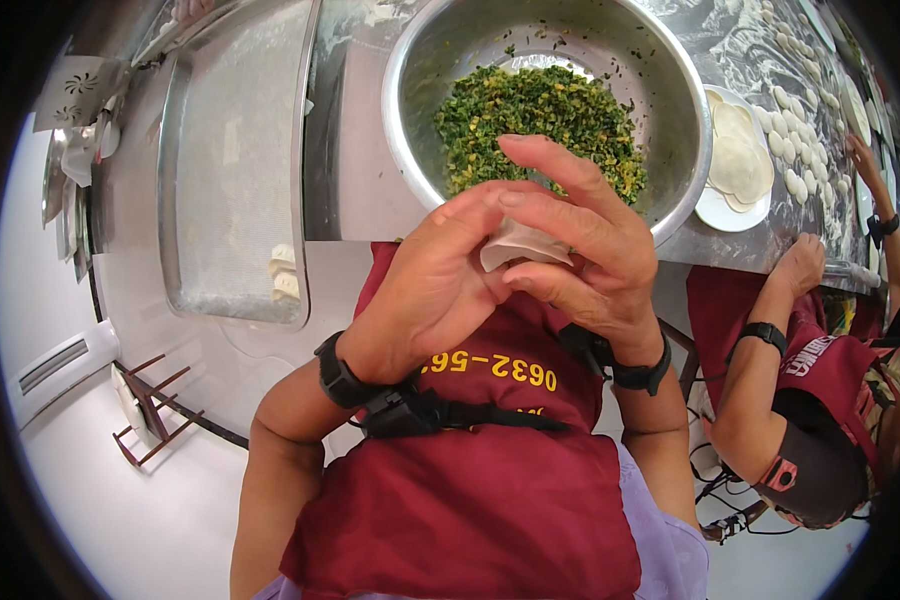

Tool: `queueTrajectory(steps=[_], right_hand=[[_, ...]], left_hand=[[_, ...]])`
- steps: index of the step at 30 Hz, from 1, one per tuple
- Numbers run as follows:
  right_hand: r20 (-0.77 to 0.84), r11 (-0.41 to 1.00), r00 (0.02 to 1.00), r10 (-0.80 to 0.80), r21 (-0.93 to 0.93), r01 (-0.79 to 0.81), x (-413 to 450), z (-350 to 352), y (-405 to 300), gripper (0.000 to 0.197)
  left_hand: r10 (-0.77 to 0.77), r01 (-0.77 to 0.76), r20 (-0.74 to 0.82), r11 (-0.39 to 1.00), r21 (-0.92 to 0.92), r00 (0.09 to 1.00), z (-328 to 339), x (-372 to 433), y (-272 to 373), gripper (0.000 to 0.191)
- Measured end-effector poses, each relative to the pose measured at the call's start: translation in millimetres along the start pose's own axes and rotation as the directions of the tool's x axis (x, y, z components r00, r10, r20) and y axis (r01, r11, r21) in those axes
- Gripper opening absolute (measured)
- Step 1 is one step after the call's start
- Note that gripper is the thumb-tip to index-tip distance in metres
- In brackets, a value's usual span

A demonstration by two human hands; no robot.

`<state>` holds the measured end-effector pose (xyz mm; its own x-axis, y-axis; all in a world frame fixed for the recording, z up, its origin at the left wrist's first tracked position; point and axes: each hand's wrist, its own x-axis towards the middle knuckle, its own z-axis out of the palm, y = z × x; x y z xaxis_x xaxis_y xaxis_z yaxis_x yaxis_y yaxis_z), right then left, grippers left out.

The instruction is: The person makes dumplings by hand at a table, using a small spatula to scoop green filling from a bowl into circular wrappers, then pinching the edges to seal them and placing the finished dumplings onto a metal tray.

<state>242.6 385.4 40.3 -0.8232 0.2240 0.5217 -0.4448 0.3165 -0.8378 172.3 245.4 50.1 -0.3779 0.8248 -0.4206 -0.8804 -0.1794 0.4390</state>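
Observation:
A folded round dough wrapper (523, 244) is held between my two hands, just off the near rim of a large steel bowl (664, 90). My left hand (429, 277) cups it from the left, thumb raised along its far side. The fingers of my right hand (600, 240) curl over and around its right side. Whether filling lies inside the fold is hidden by my fingers. Chopped green filling with yellow bits (540, 112) fills the bottom of the bowl beyond my hands.
Left of the bowl, a mesh-bottomed metal tray (232, 165) holds a few shaped dumplings (283, 274). To the right, a white plate (727, 217) carries flat wrappers (739, 154). Dough pieces (795, 142) lie on the floured table near a co-worker's hand (799, 262) and a rolling pin (853, 271).

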Motion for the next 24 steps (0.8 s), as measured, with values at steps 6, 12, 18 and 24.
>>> queueTrajectory(steps=[6,12,18,24], right_hand=[[0.017,0.97,0.985,0.171,0.17,-0.172,-10,-3,-7,0.021],[0.211,0.994,0.975,0.074,0.057,-0.088,-10,-16,-6,0.019],[0.206,0.992,0.973,0.109,0.042,-0.12,-9,-8,-23,0.021],[0.3,0.998,0.952,0.057,-0.034,-0.049,-11,-14,-26,0.024]], left_hand=[[-0.025,0.025,0.013,0.999,0.022,1.0,19,-9,7,0.051],[-0.02,0.013,0.083,0.996,0.085,0.996,14,-13,3,0.053],[-0.01,0.002,0.083,0.996,0.093,0.997,16,-18,-2,0.048],[0.009,-0.029,0.142,0.989,0.144,0.99,17,-21,-8,0.049]])
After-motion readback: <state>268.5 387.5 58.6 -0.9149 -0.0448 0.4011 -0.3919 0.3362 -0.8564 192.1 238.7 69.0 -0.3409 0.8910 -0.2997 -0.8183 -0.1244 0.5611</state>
